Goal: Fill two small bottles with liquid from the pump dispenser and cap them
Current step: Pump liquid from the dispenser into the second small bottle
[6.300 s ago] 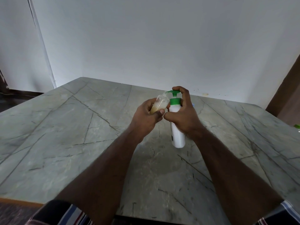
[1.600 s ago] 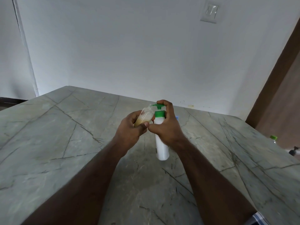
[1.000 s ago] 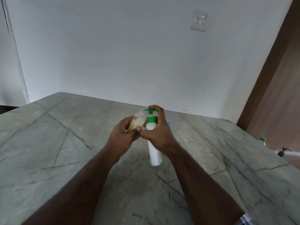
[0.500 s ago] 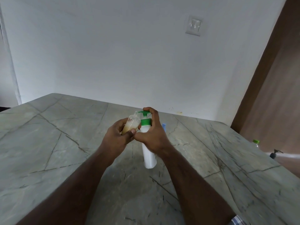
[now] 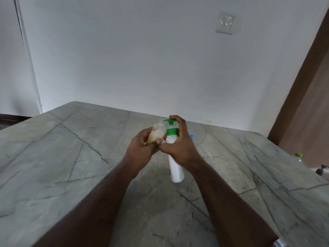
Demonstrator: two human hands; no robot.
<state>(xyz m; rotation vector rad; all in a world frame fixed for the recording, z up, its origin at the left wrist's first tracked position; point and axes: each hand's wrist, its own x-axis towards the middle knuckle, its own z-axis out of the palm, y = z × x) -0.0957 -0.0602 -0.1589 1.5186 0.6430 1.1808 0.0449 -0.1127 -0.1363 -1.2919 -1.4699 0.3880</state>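
Observation:
A white pump dispenser [image 5: 176,168] with a green collar and green pump head stands on the grey stone table [image 5: 71,157]. My right hand [image 5: 179,141] grips its upper body, with a finger curled over the pump head. My left hand [image 5: 142,150] holds a small clear bottle [image 5: 156,133] tilted with its mouth at the nozzle; yellowish liquid fills its lower part. A small blue object [image 5: 192,136], partly hidden, lies just behind my right hand.
A green-capped bottle [image 5: 298,155] and a dark pump top [image 5: 320,171] show beyond the table's right edge. A white wall with a switch plate [image 5: 224,24] stands behind, a brown door frame [image 5: 302,77] at right.
The pump head has risen, showing its stem above the collar. Both hands keep their grip on bottle and dispenser; the camera has shifted slightly.

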